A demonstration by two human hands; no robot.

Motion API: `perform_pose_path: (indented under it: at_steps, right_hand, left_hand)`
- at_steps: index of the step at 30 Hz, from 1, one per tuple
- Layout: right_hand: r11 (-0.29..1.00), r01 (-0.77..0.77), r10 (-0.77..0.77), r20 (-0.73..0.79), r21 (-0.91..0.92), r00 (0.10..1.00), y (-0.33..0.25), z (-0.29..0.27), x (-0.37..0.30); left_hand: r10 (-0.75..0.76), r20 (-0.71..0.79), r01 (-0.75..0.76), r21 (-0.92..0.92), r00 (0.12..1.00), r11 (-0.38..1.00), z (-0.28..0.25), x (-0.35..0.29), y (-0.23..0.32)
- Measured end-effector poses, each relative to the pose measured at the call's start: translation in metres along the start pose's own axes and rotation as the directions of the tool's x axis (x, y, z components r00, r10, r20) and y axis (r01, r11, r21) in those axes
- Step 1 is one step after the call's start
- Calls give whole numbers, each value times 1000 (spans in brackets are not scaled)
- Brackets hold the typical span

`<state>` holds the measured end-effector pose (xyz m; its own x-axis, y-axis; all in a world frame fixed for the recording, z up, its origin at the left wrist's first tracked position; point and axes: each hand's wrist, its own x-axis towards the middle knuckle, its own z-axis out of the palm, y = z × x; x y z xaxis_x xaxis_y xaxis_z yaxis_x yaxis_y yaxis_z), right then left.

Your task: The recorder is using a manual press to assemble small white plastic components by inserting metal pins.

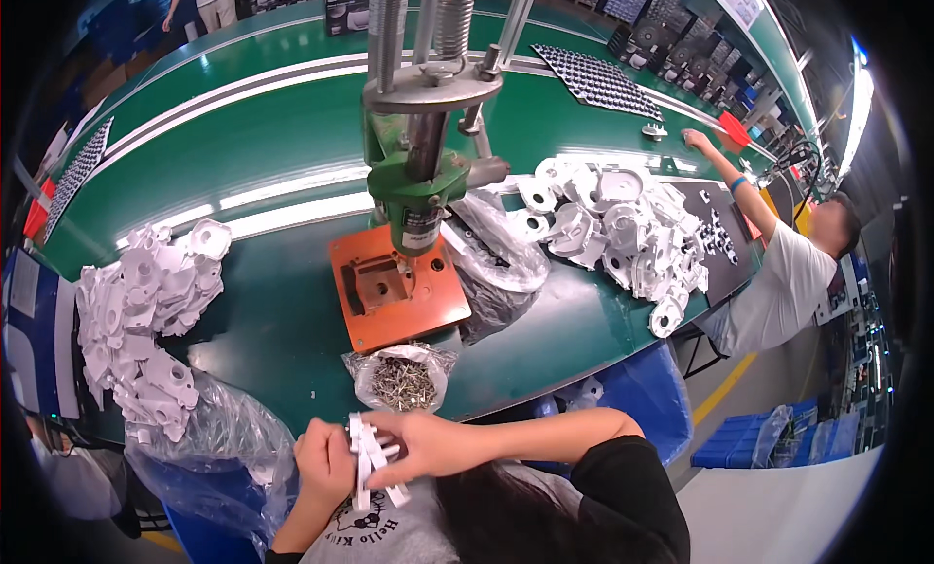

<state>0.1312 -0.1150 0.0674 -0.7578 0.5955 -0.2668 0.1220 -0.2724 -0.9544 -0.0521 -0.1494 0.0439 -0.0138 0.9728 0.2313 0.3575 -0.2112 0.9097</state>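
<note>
Close to my body, at the table's front edge, I hold a white moulded plastic part point(368, 457) with short prongs, turned on edge. My left hand point(324, 459) is curled against its left side; its fingertips are mostly hidden. From the other side, my right hand point(433, 445) grips it between thumb and fingers. Just beyond my hands sits an open clear bag of small metal pins point(401, 379). Behind the bag, an orange fixture block point(399, 316) with a recess lies under the green press head point(418, 199); the recess holds no white part.
White plastic parts are heaped at the left point(146, 311) and right point(623, 218). A crumpled clear bag point(501, 262) lies beside the fixture, and plastic sheeting point(219, 457) hangs at the left edge. A co-worker point(783, 272) reaches over the green conveyor point(282, 155). Blue bins point(632, 408) stand below.
</note>
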Motion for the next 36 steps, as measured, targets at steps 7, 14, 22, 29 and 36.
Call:
perform_pose_path:
  at_steps: [7, 14, 22, 29, 36]
  right_hand:
    - [966, -101, 156, 221, -240, 963, 1, -17, -20]
    - [960, -261, 263, -4, 105, 965, 6, -69, -25]
    - [906, 42, -6, -87, 421, 996, 30, -47, 1]
    - [964, 120, -42, -308, 238, 950, 17, -12, 30]
    - [960, 108, -31, -286, 259, 958, 22, -4, 41]
  left_hand:
    - [78, 162, -90, 66, 984, 994, -7, -41, -1]
    - [-368, 71, 331, -616, 927, 715, -3, -19, -101]
    - [-156, 383, 360, -919, 910, -159, 3, 53, -97]
    - [-299, 52, 222, -790, 953, 572, 12, 49, -67]
    - [90, -225, -118, -113, 970, 987, 19, 43, -25]
